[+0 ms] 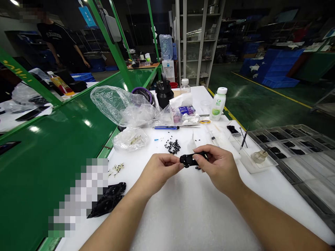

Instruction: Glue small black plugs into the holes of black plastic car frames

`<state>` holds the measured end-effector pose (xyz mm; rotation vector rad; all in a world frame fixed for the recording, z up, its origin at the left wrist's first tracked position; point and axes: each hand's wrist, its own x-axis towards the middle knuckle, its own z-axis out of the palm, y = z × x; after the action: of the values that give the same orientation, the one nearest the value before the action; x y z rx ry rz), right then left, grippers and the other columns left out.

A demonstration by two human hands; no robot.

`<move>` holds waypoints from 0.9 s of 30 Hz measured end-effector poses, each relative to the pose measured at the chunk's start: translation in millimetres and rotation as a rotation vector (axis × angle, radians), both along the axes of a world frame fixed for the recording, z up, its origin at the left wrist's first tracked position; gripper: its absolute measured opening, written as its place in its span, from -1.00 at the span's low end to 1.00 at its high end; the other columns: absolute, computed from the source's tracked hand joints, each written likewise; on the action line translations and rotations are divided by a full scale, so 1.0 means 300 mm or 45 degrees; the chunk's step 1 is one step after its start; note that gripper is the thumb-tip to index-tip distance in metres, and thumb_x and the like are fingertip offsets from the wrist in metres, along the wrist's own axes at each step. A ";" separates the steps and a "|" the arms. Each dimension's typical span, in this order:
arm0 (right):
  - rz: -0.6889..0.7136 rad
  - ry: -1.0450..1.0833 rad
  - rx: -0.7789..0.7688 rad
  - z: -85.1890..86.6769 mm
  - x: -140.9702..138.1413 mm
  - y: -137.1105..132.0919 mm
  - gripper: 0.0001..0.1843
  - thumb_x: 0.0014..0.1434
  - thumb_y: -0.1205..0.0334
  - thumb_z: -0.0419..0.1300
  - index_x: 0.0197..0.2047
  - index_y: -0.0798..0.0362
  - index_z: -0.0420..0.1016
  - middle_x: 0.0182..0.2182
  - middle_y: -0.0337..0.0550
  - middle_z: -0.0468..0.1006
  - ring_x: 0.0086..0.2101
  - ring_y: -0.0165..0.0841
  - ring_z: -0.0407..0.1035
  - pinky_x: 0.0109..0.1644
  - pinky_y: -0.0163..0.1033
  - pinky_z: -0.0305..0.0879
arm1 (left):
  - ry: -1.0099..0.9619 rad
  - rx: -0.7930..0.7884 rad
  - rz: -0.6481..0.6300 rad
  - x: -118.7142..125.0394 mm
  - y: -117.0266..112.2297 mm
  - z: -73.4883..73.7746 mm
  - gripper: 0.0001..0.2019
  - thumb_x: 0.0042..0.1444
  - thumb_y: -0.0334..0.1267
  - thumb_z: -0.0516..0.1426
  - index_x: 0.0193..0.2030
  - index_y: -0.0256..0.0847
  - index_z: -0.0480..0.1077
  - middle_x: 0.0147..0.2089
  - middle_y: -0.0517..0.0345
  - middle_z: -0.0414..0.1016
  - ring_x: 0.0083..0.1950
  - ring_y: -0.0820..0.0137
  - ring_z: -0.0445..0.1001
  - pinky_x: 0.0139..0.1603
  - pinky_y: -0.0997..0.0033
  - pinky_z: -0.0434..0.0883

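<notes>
Between my two hands, above the white table (167, 205), is a small black molded part (187, 160) with rounded ends. My left hand (159, 170) pinches its left end between thumb and fingertips. The right end sits in my right hand (220, 167), thumb on the near face and fingers behind. Just beyond lies a loose heap of tiny black pieces (172, 146); a few more show under my right hand. A white squeeze bottle with a thin nozzle (192, 142) stands behind the part, partly hidden.
At the left are small pale pieces (117, 169) and stacked black parts (111, 197). A blue utility knife (166, 128), plastic bag (131, 139) and white drink bottle (218, 104) stand farther back. Right are a clear tray (251, 170) and a compartment tray (300, 164) of black parts. A person (62, 42) stands far left.
</notes>
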<state>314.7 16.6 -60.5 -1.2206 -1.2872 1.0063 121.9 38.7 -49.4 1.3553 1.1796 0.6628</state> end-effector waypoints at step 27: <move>0.100 -0.112 0.104 -0.008 -0.003 -0.006 -0.87 0.11 0.21 0.28 -0.24 0.01 0.58 -0.49 -0.28 0.48 -0.49 -0.52 0.35 -0.42 -0.39 0.30 | -0.032 -0.029 -0.007 0.007 0.003 -0.017 -0.88 -0.14 -0.28 0.16 -0.47 -0.27 0.30 -0.53 0.29 0.15 -0.45 0.57 0.06 -0.42 0.51 -0.02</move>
<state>313.6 14.7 -62.9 -1.1701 -1.4414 0.9550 124.0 39.5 -54.4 1.3275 1.1598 0.6588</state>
